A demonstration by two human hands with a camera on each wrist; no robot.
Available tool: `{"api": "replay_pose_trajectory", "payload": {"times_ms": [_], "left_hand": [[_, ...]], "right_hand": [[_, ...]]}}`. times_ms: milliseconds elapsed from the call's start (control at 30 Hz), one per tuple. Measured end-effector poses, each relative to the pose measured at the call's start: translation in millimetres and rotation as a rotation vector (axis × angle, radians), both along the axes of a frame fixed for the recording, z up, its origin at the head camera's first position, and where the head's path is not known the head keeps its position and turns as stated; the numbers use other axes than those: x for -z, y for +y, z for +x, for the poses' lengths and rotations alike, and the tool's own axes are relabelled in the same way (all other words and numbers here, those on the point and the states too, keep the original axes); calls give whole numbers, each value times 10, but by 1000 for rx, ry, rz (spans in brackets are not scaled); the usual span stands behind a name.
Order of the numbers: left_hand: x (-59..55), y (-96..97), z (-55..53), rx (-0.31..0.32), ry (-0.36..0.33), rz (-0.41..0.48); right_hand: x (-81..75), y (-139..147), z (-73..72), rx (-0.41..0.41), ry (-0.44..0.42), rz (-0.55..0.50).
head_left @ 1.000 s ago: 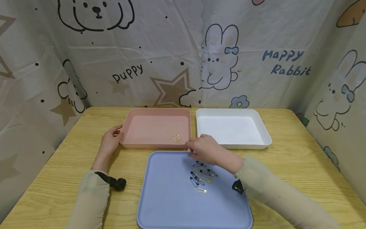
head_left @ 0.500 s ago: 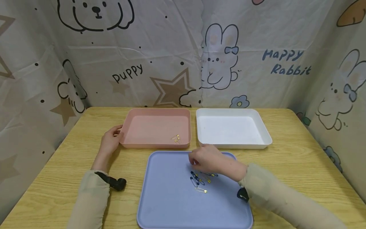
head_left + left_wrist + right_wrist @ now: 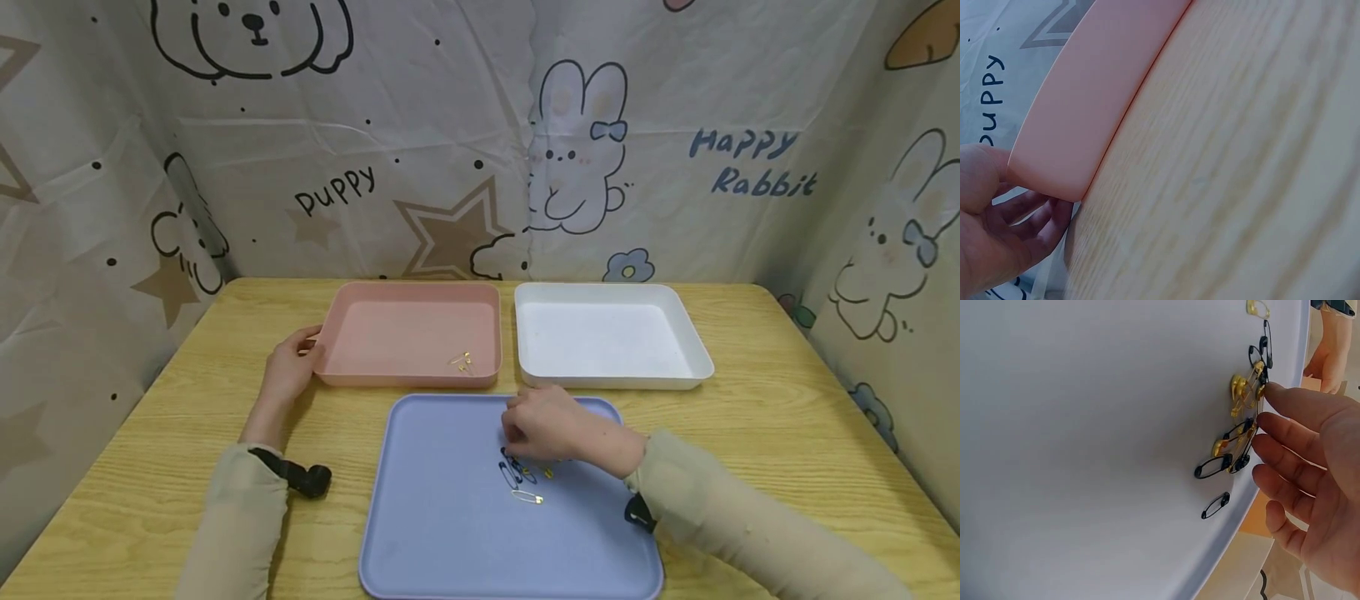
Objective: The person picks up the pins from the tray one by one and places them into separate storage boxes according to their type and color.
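At the left end of the pink tray (image 3: 405, 382), my left hand (image 3: 289, 367) holds the tray's near corner. Its thumb (image 3: 994, 164) lies by the rim, and the curled fingers (image 3: 1044, 225) touch the end wall lower down. Over the far part of the blue tray (image 3: 442, 533) is my right hand (image 3: 546, 423), at a pile of black and gold safety pins (image 3: 1241, 440). Thumb and forefinger tips reach the pile with a gap between them; no pin is clearly gripped. One gold safety pin (image 3: 527, 497) lies nearest me. My right hand hides part of the pile in the head view.
A few gold safety pins (image 3: 462, 362) lie in the pink tray's near right corner. The white tray (image 3: 615, 384) stands right of it, behind the blue tray. All rest on a wooden table (image 3: 780, 467), with a printed cloth (image 3: 450, 125) hanging behind.
My right hand has moved from the pink tray's near right corner back over the safety pins on the blue tray, its fingertips now lower at the pile. My left hand has stayed put.
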State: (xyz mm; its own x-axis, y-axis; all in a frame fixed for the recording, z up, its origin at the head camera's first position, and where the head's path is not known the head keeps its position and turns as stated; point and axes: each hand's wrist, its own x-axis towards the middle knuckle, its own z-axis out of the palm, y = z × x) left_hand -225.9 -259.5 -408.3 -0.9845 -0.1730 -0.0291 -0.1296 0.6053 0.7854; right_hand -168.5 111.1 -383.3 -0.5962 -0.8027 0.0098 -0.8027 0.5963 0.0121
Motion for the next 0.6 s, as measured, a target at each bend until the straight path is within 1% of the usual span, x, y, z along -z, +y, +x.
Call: {"api": "replay_pose_trajectory", "payload": {"times_ms": [200,400,600], "left_hand": [[5,-18,-14,4,20,-5],[-7,-8,2,9,6,9],[-19,0,14,12,-5,18]], "right_hand": [[7,-6,-4,1,-21,0],[-6,-17,3,24,-69,4],[-23,-20,16,34,-79,-3]]}}
